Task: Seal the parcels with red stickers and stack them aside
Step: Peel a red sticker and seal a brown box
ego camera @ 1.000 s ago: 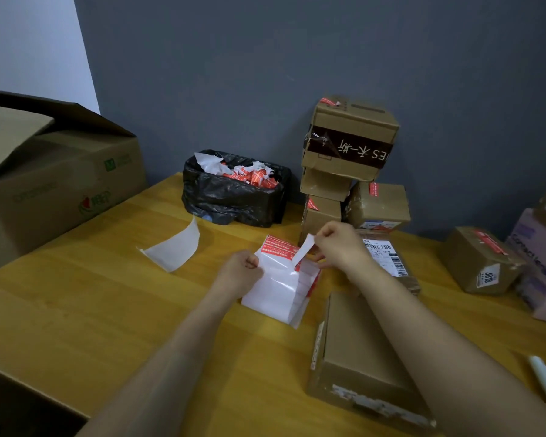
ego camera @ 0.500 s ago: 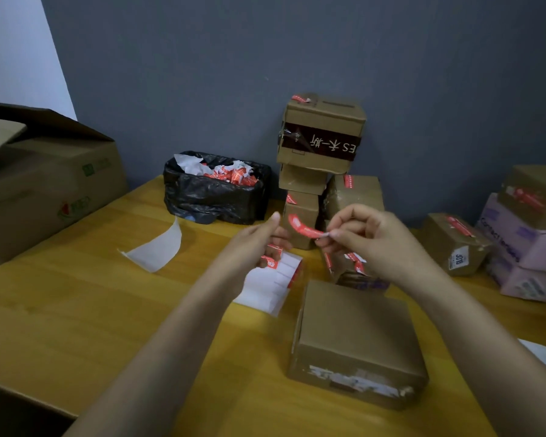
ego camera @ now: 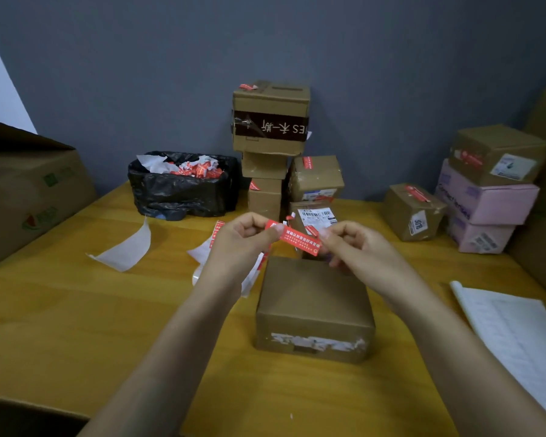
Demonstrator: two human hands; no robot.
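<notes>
A red sticker (ego camera: pixel 298 240) with white print is stretched between my two hands, above the far edge of a brown cardboard parcel (ego camera: pixel 314 307) on the wooden table (ego camera: pixel 60 310). My left hand (ego camera: pixel 243 244) pinches its left end with the thumb on top. My right hand (ego camera: pixel 356 247) pinches its right end. The sticker sheet (ego camera: pixel 208 247), white with red stickers, lies flat just left of the parcel, partly hidden by my left wrist. Behind stands a stack of brown parcels (ego camera: pixel 271 146) bearing red stickers.
A black bin bag (ego camera: pixel 180 193) of peeled backing scraps sits at the back left, with a loose white backing strip (ego camera: pixel 126 250) before it. A large open carton (ego camera: pixel 29 190) stands far left. Pink and brown boxes (ego camera: pixel 486 190) are right. White papers (ego camera: pixel 514 335) lie near right.
The sticker came off the sheet and my left hand has taken its free end, so both hands now hold it taut. The view moved closer over the parcel.
</notes>
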